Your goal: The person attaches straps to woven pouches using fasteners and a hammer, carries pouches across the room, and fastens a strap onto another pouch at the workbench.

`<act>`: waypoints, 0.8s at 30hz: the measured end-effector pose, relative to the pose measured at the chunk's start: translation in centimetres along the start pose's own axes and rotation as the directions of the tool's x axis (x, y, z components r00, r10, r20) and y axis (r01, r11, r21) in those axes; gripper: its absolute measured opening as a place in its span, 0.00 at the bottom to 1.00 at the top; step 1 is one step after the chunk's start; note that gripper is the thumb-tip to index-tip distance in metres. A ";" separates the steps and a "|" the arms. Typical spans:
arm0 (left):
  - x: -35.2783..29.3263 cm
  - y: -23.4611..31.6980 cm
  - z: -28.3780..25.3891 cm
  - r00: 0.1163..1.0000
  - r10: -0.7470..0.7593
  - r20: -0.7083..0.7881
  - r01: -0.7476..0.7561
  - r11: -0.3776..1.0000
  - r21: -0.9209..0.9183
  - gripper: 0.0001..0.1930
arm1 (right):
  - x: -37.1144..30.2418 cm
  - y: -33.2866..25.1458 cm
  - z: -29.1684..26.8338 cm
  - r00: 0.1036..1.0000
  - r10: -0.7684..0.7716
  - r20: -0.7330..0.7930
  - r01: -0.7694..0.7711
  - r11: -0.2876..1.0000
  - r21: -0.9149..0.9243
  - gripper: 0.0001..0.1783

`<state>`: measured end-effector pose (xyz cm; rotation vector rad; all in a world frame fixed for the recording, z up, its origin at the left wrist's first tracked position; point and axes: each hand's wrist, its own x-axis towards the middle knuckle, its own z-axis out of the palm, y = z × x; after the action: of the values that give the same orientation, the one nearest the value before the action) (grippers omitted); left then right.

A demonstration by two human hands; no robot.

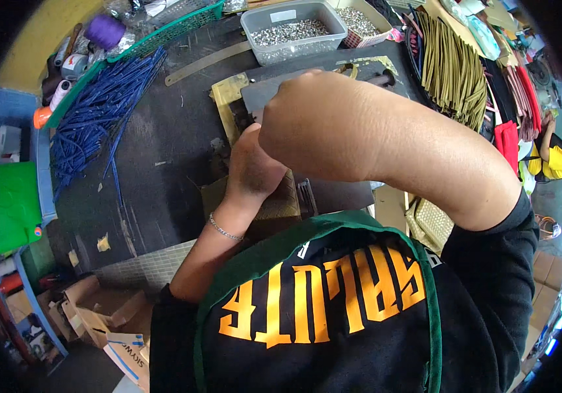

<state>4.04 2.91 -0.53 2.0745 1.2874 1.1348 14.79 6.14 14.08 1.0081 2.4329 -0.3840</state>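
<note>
My right hand (307,121) is bent over the middle of the dark worktable, curled closed, its back toward me. Whatever its fingers grip is hidden beneath it. Partly covered by it, my left hand (255,160) rests just to the left, a chain bracelet at the wrist; its fingers are mostly out of sight. Beyond both hands lies a flat grey plate (261,95) over a worn yellowish board (230,88). Below my left hand is a brown woven-textured piece (280,202). A dark bolt-like metal part (383,79) stands to the right of the plate.
Blue straps (101,111) are heaped at left; olive straps (450,69) lie at right. A clear tub (294,33) of small metal pieces and a metal ruler (207,63) are at the back. A green container (7,206) and cardboard boxes (107,304) flank the table. Another person (556,157) is far right.
</note>
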 end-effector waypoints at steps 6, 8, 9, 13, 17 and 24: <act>-0.3 -0.1 0.5 0.979 -0.196 0.054 0.202 0.972 -0.120 0.15 | 0.6 0.0 -0.3 0.997 -0.065 -0.043 0.056 0.981 -0.185 0.07; -0.5 0.0 0.5 0.982 -0.181 0.056 0.185 0.980 -0.069 0.17 | 1.3 0.6 -0.7 0.995 -0.100 0.013 0.101 0.980 -0.172 0.07; -0.4 -0.2 0.5 0.983 -0.175 0.055 0.179 0.982 -0.068 0.17 | 1.5 0.8 -0.9 0.989 -0.132 0.072 0.141 0.978 -0.151 0.07; -0.3 -0.6 0.6 0.991 -0.109 0.077 0.107 0.994 0.028 0.15 | 2.0 1.0 -1.0 0.984 -0.163 0.068 0.175 0.958 -0.226 0.07; -0.8 -0.8 1.0 0.961 -0.267 0.071 0.272 0.958 -0.089 0.10 | 2.2 1.7 -1.1 0.978 -0.209 0.008 0.206 0.952 -0.226 0.07; -0.5 -0.2 0.9 0.951 -0.295 0.092 0.303 0.950 -0.080 0.08 | 1.1 2.7 -0.5 0.941 -0.276 -0.195 0.245 0.955 -0.170 0.06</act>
<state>4.58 2.57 -1.44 1.7644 1.4241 0.9485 15.89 8.85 13.69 0.6974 2.7573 -0.1880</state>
